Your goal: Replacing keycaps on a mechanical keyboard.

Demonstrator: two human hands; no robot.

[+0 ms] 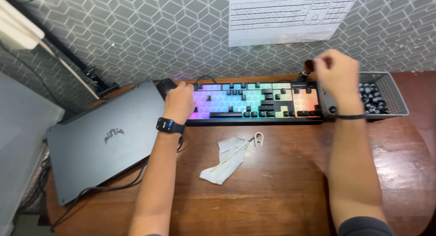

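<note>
A backlit keyboard (254, 102) with most keycaps removed lies across the back of the wooden desk (272, 190). My left hand (178, 102), with a black watch on its wrist, rests on the keyboard's left end. My right hand (337, 72) is raised over the keyboard's right end, fingers pinched on a small dark object that is blurred. A grey mesh basket (394, 96) holding several black keycaps sits right of that hand.
A closed grey laptop (104, 140) lies at the left with cables trailing from it. A grey cloth (226, 161), a thin stick and a white keycap puller (258, 139) lie mid-desk. A printed keyboard diagram (286, 13) hangs on the patterned wall.
</note>
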